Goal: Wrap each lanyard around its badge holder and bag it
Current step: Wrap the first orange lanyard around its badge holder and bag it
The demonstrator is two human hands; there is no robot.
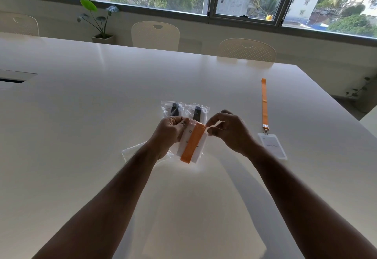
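My left hand (168, 131) grips a white badge holder (201, 146) with an orange lanyard (192, 144) wound around it, held above the table. My right hand (228, 131) pinches the top right corner of that bundle. A clear plastic bag (132, 152) lies on the table under my left wrist. Two sealed bags (184, 110) with black-lanyard badges lie side by side just beyond my hands. To the right, another badge holder (272, 145) lies flat with its orange lanyard (264, 103) stretched straight away from me.
The white table (102, 95) runs wide to the left, with a cable hatch (14, 79) at its left edge. Three white chairs (155, 35) stand along the far side. A potted plant (101, 22) stands by the window.
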